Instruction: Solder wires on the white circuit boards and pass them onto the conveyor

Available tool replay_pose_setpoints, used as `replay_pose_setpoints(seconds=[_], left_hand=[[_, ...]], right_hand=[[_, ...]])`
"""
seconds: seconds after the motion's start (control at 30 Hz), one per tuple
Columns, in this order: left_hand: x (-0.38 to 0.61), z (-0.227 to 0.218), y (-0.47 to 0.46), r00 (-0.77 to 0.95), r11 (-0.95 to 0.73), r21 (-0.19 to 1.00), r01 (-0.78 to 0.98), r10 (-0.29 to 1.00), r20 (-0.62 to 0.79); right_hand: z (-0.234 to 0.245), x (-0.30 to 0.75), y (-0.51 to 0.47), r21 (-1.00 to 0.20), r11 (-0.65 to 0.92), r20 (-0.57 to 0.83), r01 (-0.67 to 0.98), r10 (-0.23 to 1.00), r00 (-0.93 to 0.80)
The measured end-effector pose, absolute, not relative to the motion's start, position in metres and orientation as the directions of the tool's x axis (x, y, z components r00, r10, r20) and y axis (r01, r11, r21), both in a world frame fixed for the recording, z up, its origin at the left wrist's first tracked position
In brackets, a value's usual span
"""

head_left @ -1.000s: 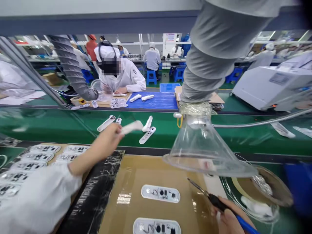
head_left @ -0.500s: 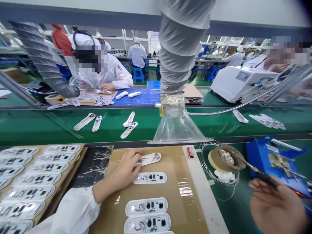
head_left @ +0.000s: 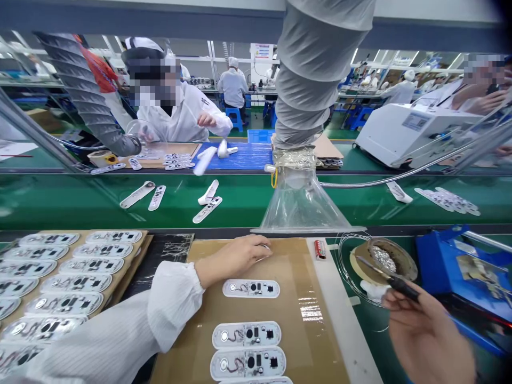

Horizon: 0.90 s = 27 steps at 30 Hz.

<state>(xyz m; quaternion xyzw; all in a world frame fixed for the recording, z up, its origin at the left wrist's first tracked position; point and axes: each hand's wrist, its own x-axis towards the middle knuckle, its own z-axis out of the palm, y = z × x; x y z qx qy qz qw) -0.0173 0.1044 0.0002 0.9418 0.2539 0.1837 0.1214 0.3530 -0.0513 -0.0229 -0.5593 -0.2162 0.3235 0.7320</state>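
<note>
My left hand (head_left: 232, 260) rests at the top of the cardboard sheet (head_left: 292, 298), its fingers closed over a white plastic shell (head_left: 264, 246). Most of that shell is hidden beneath the hand. Just below lies a white oval circuit board (head_left: 251, 288) with black parts and thin wires. Several similar boards (head_left: 246, 335) sit lower on the sheet. At the right, my right hand (head_left: 430, 333) grips a soldering iron (head_left: 404, 288) by its black handle. The iron's tip points up and left, beside a round tin (head_left: 408, 264) holding crumpled silvery material.
Several boards cover a cardboard stack (head_left: 138, 253) at left. A blue metal device (head_left: 444, 261) stands at right near coiled wire (head_left: 340, 266). A clear extraction hood (head_left: 296, 205) hangs ahead. Shells and boards lie on the green belt (head_left: 100, 213); a co-worker (head_left: 180, 112) sits opposite.
My left hand has moved right, covering the shell that showed before. My right hand has brought the soldering iron left, its tip now in front of the tin. The co-worker opposite has raised a hand.
</note>
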Motion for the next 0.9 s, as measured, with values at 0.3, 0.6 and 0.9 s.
replay_pose_setpoints(seconds=[0.3, 0.6, 0.9], left_hand=[[-0.026, -0.002, 0.117, 0.656, -0.786, 0.191, 0.589, 0.602, 0.454], [0.004, 0.029, 0.072, 0.403, -0.751, 0.162, 0.640, 0.508, 0.761], [0.009, 0.020, 0.055, 0.259, -0.629, 0.445, 0.637, 0.719, 0.645]], right_hand=[[-0.020, 0.250, -0.035, -0.990, -0.006, -0.063, -0.143, 0.917, 0.394], [-0.032, 0.196, -0.037, -0.985, -0.086, -0.104, -0.148, 0.988, 0.116], [-0.023, 0.191, -0.034, -0.990, -0.010, -0.039, -0.142, 0.978, 0.204]])
